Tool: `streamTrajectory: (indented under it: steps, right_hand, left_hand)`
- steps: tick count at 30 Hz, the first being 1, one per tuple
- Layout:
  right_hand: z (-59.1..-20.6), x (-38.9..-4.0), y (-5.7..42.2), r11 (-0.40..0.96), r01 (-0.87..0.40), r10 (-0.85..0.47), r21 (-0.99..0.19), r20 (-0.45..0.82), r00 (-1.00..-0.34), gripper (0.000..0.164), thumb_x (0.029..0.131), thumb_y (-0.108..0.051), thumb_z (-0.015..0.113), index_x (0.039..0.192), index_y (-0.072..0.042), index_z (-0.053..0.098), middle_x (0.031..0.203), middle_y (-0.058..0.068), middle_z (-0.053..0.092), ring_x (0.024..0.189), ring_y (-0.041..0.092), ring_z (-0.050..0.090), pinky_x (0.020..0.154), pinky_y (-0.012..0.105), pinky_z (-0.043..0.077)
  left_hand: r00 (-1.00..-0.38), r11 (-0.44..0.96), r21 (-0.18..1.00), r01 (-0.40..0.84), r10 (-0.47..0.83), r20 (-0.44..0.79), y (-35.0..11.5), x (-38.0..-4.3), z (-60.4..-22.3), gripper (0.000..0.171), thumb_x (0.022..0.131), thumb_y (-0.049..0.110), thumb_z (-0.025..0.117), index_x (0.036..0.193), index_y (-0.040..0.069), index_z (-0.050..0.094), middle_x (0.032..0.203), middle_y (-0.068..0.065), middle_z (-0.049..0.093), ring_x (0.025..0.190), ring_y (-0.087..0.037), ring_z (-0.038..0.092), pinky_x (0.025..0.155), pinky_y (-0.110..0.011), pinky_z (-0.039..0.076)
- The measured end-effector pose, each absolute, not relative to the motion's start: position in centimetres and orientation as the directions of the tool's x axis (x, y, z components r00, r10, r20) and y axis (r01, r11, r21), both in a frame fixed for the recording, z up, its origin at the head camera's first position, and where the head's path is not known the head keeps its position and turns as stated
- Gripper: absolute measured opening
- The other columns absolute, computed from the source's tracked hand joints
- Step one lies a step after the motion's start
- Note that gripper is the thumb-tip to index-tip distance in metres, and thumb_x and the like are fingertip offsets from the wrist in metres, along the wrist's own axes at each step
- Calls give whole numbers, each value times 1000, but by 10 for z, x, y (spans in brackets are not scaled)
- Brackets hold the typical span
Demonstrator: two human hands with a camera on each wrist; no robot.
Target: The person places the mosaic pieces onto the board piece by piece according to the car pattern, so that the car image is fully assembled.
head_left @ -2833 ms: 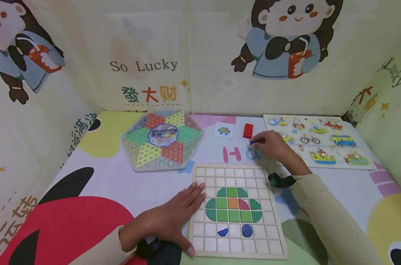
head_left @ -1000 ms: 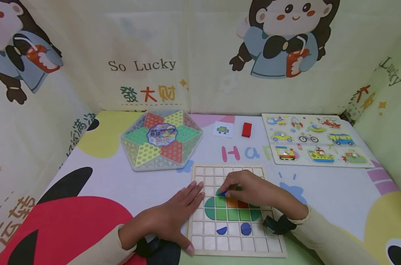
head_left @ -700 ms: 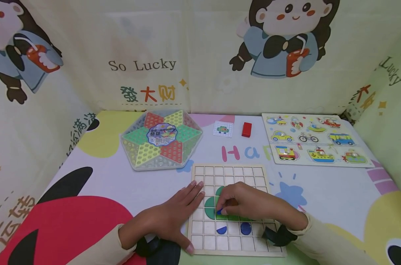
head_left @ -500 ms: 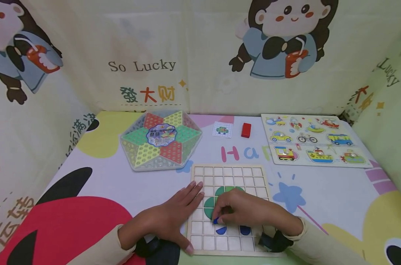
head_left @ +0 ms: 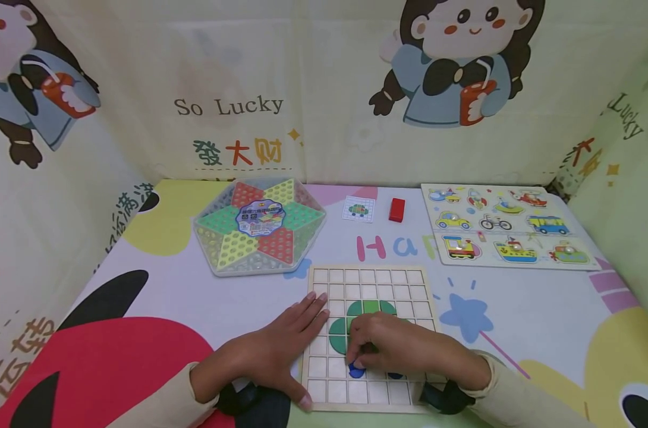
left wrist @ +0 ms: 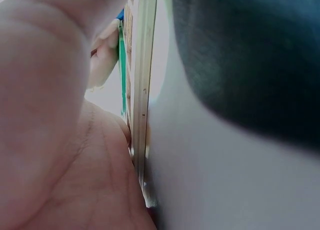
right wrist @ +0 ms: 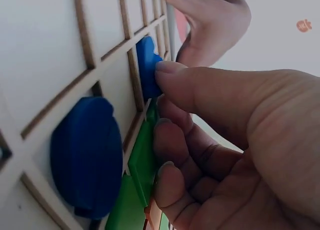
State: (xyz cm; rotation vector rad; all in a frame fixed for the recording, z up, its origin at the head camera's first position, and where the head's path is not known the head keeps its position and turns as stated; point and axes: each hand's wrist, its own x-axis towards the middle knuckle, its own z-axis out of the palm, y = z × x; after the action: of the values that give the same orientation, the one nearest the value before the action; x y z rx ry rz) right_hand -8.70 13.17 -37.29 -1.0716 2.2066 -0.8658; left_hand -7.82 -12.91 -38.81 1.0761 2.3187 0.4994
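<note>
A wooden grid board (head_left: 334, 395) lies flat in front of me. My left hand (head_left: 273, 351) rests along its left edge, fingers spread and straight, thumb at the lower left corner. My right hand (head_left: 396, 348) pinches a small blue puzzle piece (right wrist: 157, 58) between thumb and fingertips. This piece sits against a blue half-round piece (right wrist: 145, 82) in a cell of the lower part. Green pieces (head_left: 355, 308) form a rounded shape above, partly hidden by my right hand. A blue round made of pieces (right wrist: 85, 157) lies in another cell of the same row.
Behind the board lie a small picture card (head_left: 358, 209) and a red block (head_left: 396, 210). A hexagonal game box (head_left: 260, 229) stands at the back left, a vehicle puzzle board (head_left: 508, 229) at the back right. A printed cloth wall (head_left: 334, 89) closes off the back.
My right hand has come from beside the red block to the board with the blue piece, then moved down over the green shape to the blue half-round. My left hand stays put.
</note>
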Motion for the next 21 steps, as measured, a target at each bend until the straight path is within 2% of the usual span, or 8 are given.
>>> streamTrajectory:
  steps: [7,13,17,21]
  right_hand:
    - [-372,-86,129,489,-529,-823,-693,-166,-543,9,87,-12,74,92,-20,77,81,-20,56,77,-1,51,69,17,47]
    - [-371,-88,131,499,-522,-824,-692,-191,-534,11,88,-9,73,93,-17,78,82,-19,58,75,-2,52,70,17,48]
    - [-370,-88,132,483,-526,-833,-700,-183,-522,12,90,-9,71,97,-16,77,86,-19,60,80,-3,54,75,18,49]
    - [-365,-96,143,474,-530,-814,-703,-121,-568,11,93,-13,68,99,-18,76,89,-19,61,81,0,55,78,21,50]
  left_hand:
    - [-543,611,526,592,784,-301,-129,-78,-389,127,67,71,71,157,12,3,162,0,-15,145,-23,-18,114,-54,6]
    - [-538,597,539,594,793,-287,-128,-79,-389,126,68,70,72,157,12,4,162,0,-13,146,-23,-16,115,-54,7]
    - [-552,610,511,605,784,-283,-129,-74,-391,126,66,74,70,158,14,8,163,-1,-9,147,-25,-11,114,-53,13]
    - [-572,634,512,580,764,-299,-129,-70,-388,122,67,78,64,158,17,10,163,1,-8,147,-24,-8,111,-52,24]
